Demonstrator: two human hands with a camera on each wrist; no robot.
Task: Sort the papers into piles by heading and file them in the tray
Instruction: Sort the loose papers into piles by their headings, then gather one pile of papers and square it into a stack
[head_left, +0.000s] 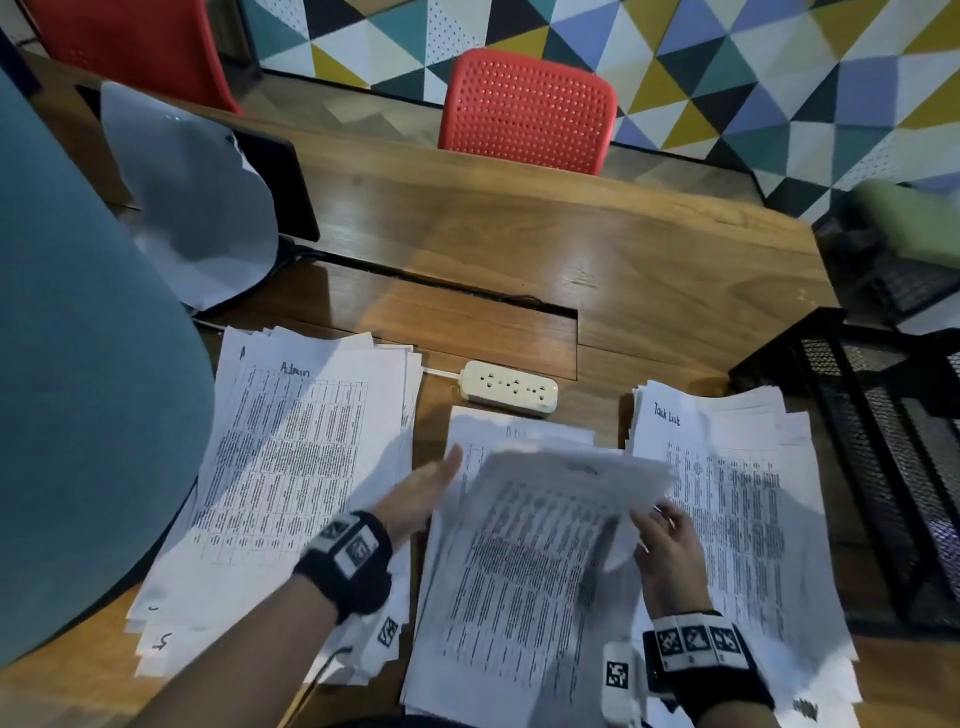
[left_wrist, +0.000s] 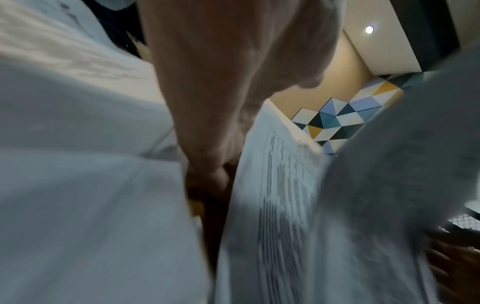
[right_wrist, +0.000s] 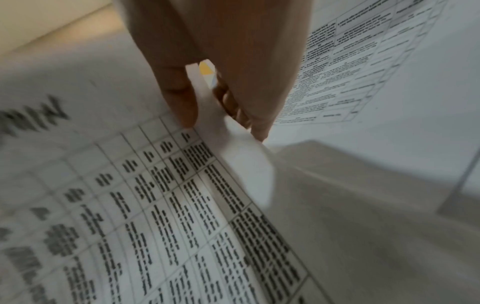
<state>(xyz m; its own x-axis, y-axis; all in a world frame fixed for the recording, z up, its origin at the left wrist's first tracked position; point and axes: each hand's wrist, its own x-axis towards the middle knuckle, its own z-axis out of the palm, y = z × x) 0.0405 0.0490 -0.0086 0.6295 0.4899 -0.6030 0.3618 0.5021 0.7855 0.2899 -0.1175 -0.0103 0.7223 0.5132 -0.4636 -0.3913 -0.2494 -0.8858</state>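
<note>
Three paper piles lie on the wooden desk: one headed "Admin" (head_left: 291, 467) at left, a middle pile (head_left: 493, 634), and one headed "Task List" (head_left: 727, 499) at right. My right hand (head_left: 667, 545) pinches the right edge of a single printed sheet (head_left: 561, 499), lifted and blurred above the middle pile. In the right wrist view, thumb and fingers (right_wrist: 182, 98) clamp that sheet (right_wrist: 161, 205); its heading is too blurred to read. My left hand (head_left: 423, 491) is flat with straight fingers beside the sheet's left edge, holding nothing. A black mesh tray (head_left: 852, 447) stands at far right.
A cream power strip (head_left: 509, 387) lies behind the middle pile, near a cable slot in the desk. A red chair (head_left: 527, 111) stands across the desk. A large blue rounded shape (head_left: 78, 364) fills the left side. A dark screen (head_left: 280, 176) stands at back left.
</note>
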